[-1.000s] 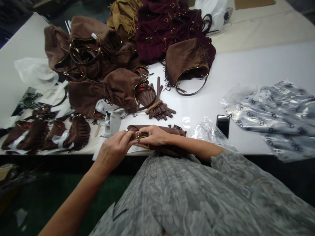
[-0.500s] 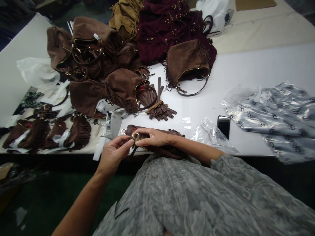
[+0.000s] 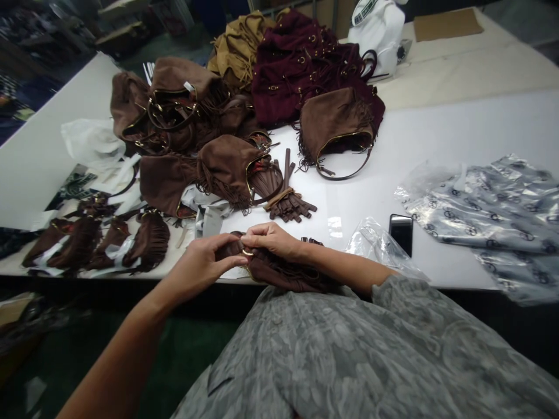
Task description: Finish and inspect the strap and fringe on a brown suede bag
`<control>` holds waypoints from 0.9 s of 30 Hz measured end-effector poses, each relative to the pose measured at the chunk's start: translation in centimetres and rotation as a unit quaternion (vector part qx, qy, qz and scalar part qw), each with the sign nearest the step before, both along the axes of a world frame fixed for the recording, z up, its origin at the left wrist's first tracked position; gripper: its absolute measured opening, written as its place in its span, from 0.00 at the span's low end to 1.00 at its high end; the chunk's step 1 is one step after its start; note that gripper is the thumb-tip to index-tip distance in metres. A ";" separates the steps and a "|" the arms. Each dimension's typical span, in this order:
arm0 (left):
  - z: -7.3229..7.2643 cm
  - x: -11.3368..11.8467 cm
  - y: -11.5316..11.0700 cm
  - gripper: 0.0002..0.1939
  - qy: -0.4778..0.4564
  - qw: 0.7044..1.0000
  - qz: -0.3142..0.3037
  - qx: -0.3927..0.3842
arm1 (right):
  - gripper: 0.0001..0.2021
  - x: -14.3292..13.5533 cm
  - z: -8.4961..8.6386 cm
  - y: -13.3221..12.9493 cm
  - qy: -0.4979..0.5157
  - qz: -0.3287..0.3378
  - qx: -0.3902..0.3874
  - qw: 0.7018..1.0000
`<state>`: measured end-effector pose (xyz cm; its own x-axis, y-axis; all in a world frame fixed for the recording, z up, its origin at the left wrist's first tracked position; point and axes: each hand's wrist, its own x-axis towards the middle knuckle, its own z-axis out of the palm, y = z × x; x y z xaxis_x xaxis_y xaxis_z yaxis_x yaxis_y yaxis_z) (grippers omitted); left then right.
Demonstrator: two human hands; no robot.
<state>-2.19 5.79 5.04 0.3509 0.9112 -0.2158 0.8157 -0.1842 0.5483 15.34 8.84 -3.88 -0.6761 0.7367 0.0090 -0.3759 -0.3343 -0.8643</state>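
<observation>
Brown suede fringed bag (image 3: 283,272) lies at the near table edge, lower centre of frame, partly over the edge against the person's grey patterned top (image 3: 358,349). A gold metal ring (image 3: 247,253) on the bag sits between both hands. Left hand (image 3: 198,265) comes in from lower left, fingers curled, thumb and fingertips pinching the bag's end at the ring. Right hand (image 3: 271,238) lies over the bag from the right, fingers pressed together, pinching the same spot from above; the two hands' fingertips are touching or nearly so. Just above the hands: a bundle of dark brown leather strips (image 3: 290,203) tied with a tan band, centre of frame. Right of the hands, a crumpled clear plastic bag (image 3: 375,247), and a black phone (image 3: 400,231) lying flat just beside it. Far right: a pile of clear bags with printed logos (image 3: 493,215). Upper centre: a heap of brown suede fringed bags (image 3: 196,128) with gold-trimmed openings, one more brown bag (image 3: 336,122) with a thin strap, a burgundy suede pile (image 3: 301,64) behind, tan suede (image 3: 238,46) beside that, and a white bag (image 3: 378,26) at the top. Left of frame: small brown fringe pieces (image 3: 100,241) wrapped with white paper strips, and a white plastic bag (image 3: 89,139) above them. All on a white table (image 3: 458,134).
</observation>
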 end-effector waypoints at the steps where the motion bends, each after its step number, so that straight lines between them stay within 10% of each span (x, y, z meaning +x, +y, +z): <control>1: -0.5 0.3 -0.1 0.21 0.026 0.998 0.001 0.062 | 0.24 -0.1 -0.2 -0.1 0.009 -0.026 -0.041 0.999; 8: -3.2 2.3 0.7 0.19 0.108 0.956 -0.068 0.264 | 0.22 0.5 -1.3 0.3 0.079 -0.082 -0.222 0.968; 21: -4.3 2.1 -0.8 0.08 -0.006 0.906 -0.244 0.346 | 0.19 1.7 -2.0 -2.6 0.080 -0.001 -0.273 0.959; 27: -4.1 2.8 -4.3 0.09 0.062 0.906 -0.155 0.390 | 0.21 1.1 -1.5 -4.3 0.068 -0.017 -0.247 0.966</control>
<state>0.57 1.50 0.93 0.6334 0.6650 0.3957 0.7043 -0.7073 0.0613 16.49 4.58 -5.33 -0.6681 0.6961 -0.2628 -0.4933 -0.6788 -0.5439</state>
